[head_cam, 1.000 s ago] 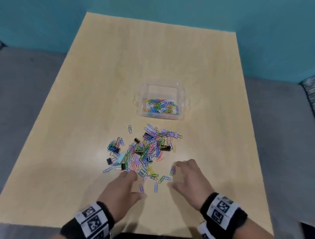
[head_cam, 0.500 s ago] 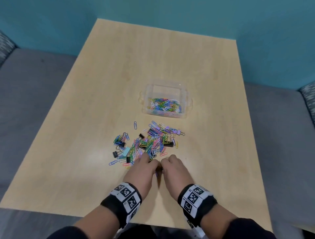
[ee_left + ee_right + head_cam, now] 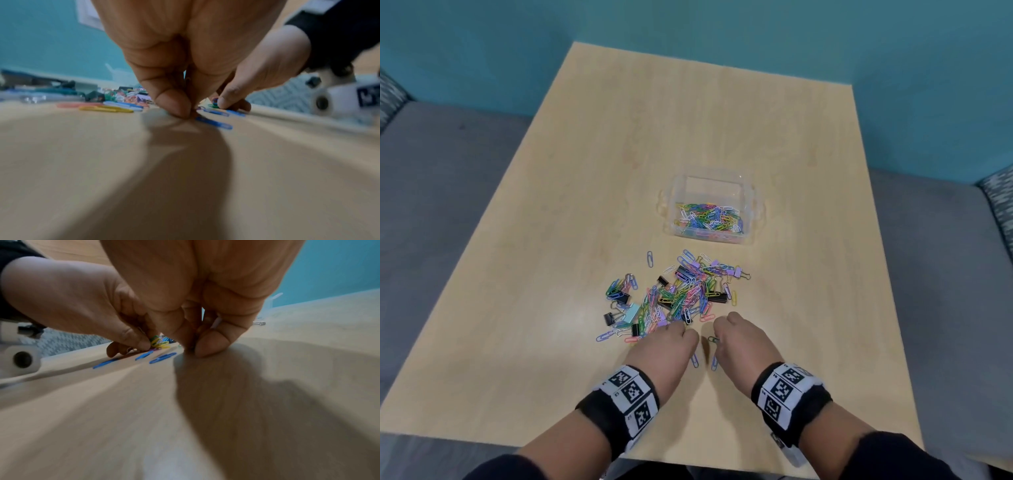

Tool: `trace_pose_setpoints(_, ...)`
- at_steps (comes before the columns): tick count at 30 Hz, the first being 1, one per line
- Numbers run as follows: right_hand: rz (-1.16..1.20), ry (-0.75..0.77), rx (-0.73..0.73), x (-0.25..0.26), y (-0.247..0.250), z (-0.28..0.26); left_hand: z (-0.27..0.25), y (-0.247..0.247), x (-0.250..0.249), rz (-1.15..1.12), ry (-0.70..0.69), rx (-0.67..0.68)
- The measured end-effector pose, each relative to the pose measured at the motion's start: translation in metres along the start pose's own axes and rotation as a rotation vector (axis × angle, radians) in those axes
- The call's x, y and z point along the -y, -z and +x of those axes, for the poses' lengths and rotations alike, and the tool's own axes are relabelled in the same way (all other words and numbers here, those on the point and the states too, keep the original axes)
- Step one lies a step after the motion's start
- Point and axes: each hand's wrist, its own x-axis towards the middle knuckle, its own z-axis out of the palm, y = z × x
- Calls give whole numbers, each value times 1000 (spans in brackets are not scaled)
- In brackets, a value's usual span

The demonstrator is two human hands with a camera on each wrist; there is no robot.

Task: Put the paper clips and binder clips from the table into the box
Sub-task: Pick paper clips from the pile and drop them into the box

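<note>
Both hands have closed in from a spread reach to the near edge of the heap. The left hand [image 3: 666, 349] pinches several paper clips [image 3: 157, 342], the right hand [image 3: 739, 339] pinches a green one [image 3: 713, 339] (bunches gathered, ready for the half-filled box [image 3: 753, 205] mid-tabletop).

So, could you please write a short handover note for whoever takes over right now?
Left hand: pinching several paper clips, yellow and green among them, at the near edge of the pile.
Right hand: fingers curled, pinching small clips including a green one.
Box: beyond the pile, already holding many paper clips.
Left: most of the pile, all visible binder clips, and two blue clips between the hands.
</note>
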Motion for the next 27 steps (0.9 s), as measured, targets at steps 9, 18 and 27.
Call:
trace_pose_setpoints(9, 696, -327, -17, -24, 51, 30, 19, 49, 27, -867, 270, -166)
trace_pose_setpoints(18, 623, -261, -237, -22, 145, 140, 127, 152, 50, -762, 196, -426)
trace_pose_setpoints(27, 444, -157, -94, -37, 94, 67, 49, 96, 68, -762, 220, -497)
